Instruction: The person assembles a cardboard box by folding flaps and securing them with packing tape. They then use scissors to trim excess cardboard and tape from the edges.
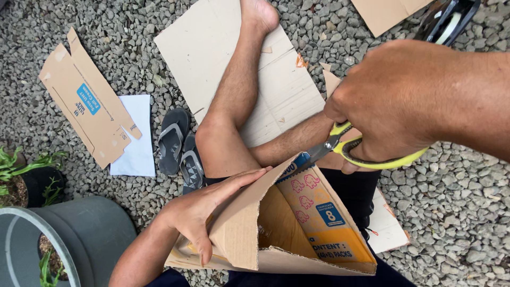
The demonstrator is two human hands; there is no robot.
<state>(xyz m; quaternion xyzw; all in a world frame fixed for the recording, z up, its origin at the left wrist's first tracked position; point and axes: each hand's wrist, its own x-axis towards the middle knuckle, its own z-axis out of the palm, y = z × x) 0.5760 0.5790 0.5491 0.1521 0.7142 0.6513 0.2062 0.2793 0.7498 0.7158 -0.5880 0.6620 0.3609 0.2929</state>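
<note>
A brown folded cardboard box (pixel 276 234) is held on the lap by the left hand (pixel 204 207), fingers flat along its flap. Yellow-handled scissors (pixel 345 149), gripped tight by the right hand (pixel 393 101), touch its top edge.

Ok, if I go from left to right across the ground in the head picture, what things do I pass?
Grey pot → flattened brown carton → white sheet → grey sandals → cardboard box → yellow-handled scissors in the right hand.
</note>
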